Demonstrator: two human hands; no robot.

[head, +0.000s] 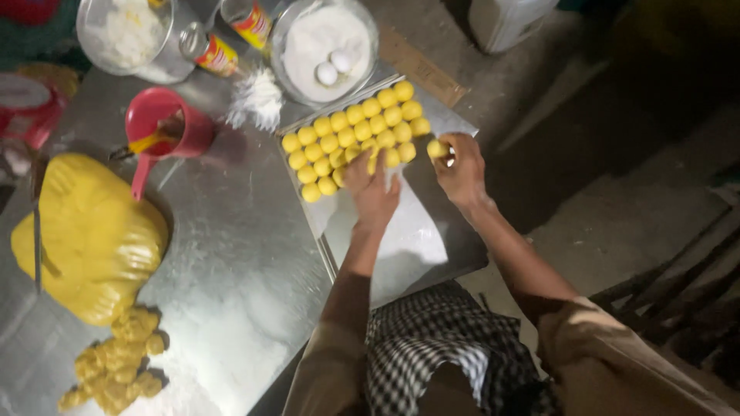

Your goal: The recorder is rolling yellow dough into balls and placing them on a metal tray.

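Surface (pixel 231 254): bare sheet metal, dusted white with flour, brightly lit from above. Floor (pixel 617 154): rough grey concrete, falling into deep shadow at right. Dark slatted wooden furniture (pixel 678 300) at lower right. White plastic container (pixel 505 19) at top edge.

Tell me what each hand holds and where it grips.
The right hand pinches one yellow dough ball at its side with its fingertips. The left hand rests on the tray's balls, holding nothing.
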